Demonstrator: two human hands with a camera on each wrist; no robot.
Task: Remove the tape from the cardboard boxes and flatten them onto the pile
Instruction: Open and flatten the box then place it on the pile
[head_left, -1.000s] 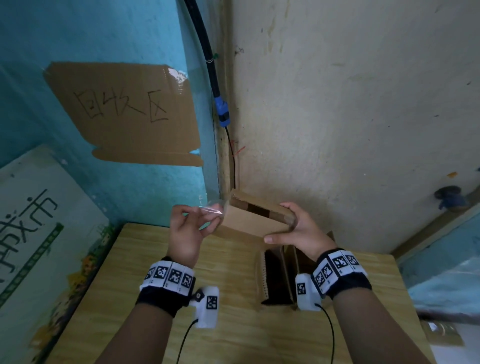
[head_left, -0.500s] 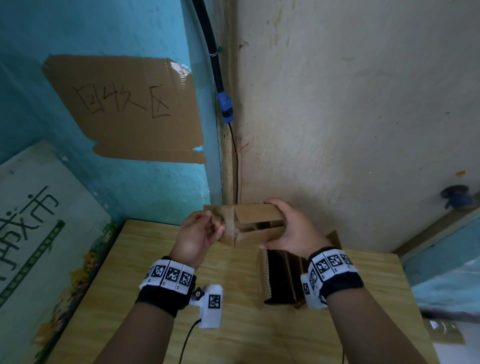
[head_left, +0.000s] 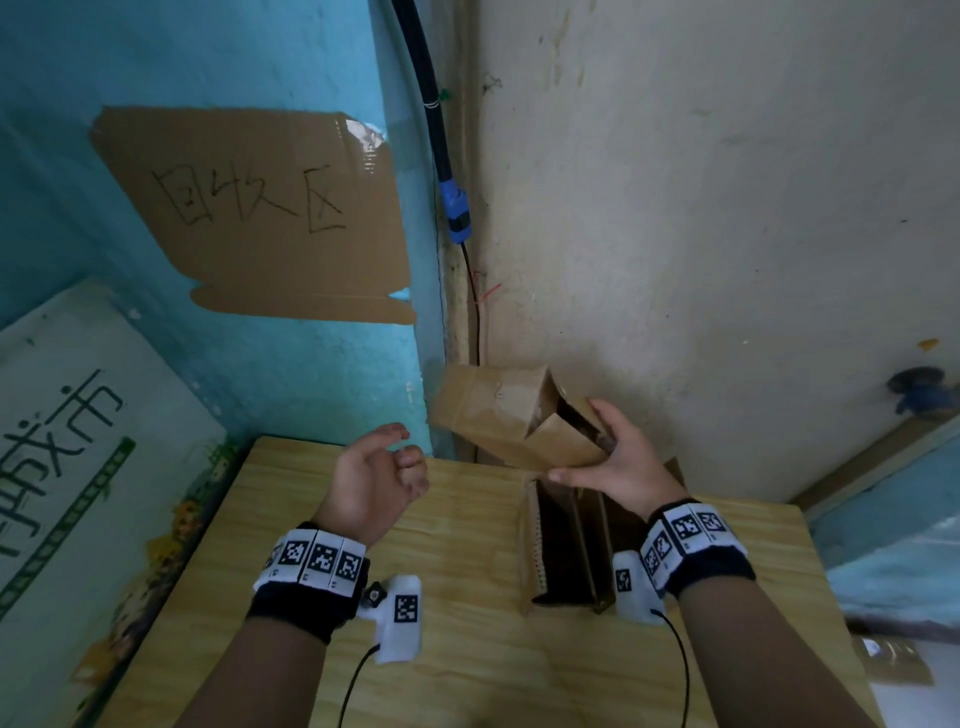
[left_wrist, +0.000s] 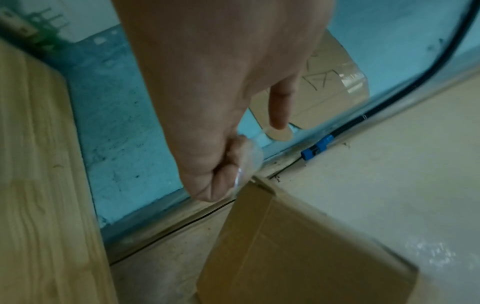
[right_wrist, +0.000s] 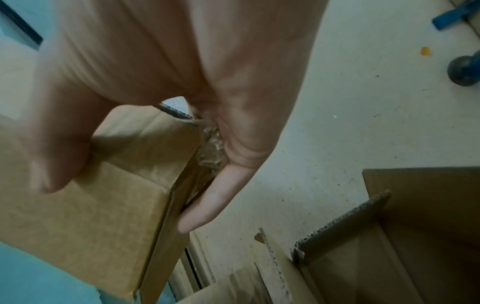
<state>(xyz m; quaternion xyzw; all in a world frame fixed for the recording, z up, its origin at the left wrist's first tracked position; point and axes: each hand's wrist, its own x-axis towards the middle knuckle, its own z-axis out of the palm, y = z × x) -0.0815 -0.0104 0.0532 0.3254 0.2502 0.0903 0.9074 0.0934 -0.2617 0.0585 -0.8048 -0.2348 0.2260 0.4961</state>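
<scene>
My right hand grips a small brown cardboard box in the air above the table's far edge, thumb under it and fingers over its open end flaps. In the right wrist view a bit of crumpled clear tape sits between my palm and the box. My left hand is apart from the box, to its left. The left wrist view shows its curled fingers holding a wad of clear tape, the forefinger sticking out, and the box's corner just below.
A second cardboard box stands open on the wooden table, under my right wrist. A cardboard sign is stuck on the blue wall. A black cable with a blue connector runs down the corner. A white printed board leans at left.
My left hand has come off the box and drawn back to the left with the tape. My right hand has turned the box so its open end faces right.
</scene>
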